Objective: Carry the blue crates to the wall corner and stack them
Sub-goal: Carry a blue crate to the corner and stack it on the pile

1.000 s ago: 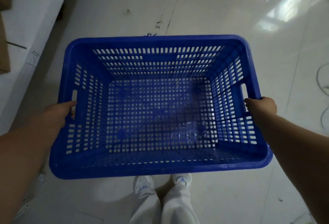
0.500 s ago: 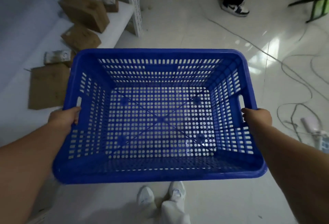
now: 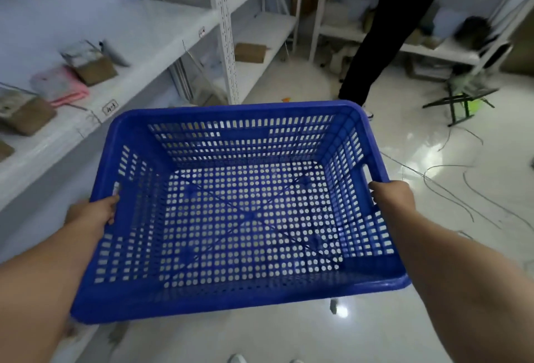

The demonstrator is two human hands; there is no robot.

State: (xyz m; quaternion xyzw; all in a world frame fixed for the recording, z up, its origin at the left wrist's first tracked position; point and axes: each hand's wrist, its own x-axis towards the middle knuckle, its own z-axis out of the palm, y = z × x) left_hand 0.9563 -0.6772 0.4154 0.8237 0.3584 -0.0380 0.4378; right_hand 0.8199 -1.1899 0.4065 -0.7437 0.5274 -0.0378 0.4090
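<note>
Two hands carry one blue crate (image 3: 248, 212), and both are mine. My left hand (image 3: 95, 212) is closed on the crate's left wall, thumb over the rim just below the handle slot, the other fingers hidden on the outside. My right hand (image 3: 393, 196) is wrapped over the right rim beside that side's handle slot, fingers tucked out of sight under the edge. The crate hangs in the air in front of me, open side up and tipped a little down to the left, with nothing inside it; through the holes in its bottom I can see the pale shiny floor (image 3: 433, 177). To my left runs a white shelf (image 3: 150, 53) carrying a few brown boxes (image 3: 95, 69) and something pink (image 3: 62, 89), all rather blurred. A white perforated upright (image 3: 226, 33) of the shelving stands just beyond the crate's far left corner. Ahead and to the right another person's dark trouser leg (image 3: 378, 33) comes down to the floor close behind the crate's far right corner. Thin cables (image 3: 450, 189) lie loose across the floor on the right, and a dark folded stand (image 3: 459, 102) rests farther back. More white shelves (image 3: 433, 47) line the far side of the room.
</note>
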